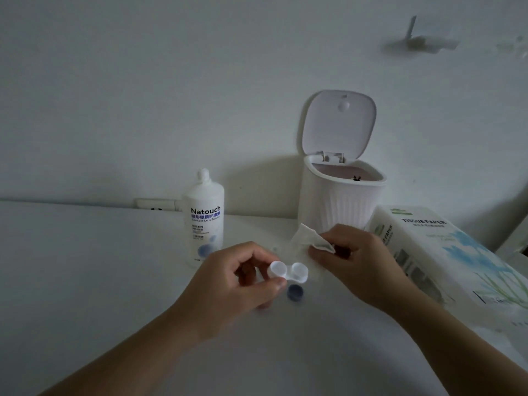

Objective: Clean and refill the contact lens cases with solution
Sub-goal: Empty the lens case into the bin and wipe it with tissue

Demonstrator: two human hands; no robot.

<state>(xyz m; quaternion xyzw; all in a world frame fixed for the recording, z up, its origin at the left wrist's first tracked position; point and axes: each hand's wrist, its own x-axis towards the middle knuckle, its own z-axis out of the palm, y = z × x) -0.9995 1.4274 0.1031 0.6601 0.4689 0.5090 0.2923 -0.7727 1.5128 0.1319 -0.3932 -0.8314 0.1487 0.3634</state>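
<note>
White tabletop (85,267), left hand (240,287) pinching translucent 2-well lens case (288,272), right hand (357,261) clutching crumpled tissue (307,238), round blue cap (295,292) below.

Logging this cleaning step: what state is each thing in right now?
lens case: both wells uncapped, held by left hand
blue cap: off, lying on table
tissue: crumpled, pinched in right hand
solution bottle: upright, capped
bin: lid open
tissue pack: lying flat
</note>
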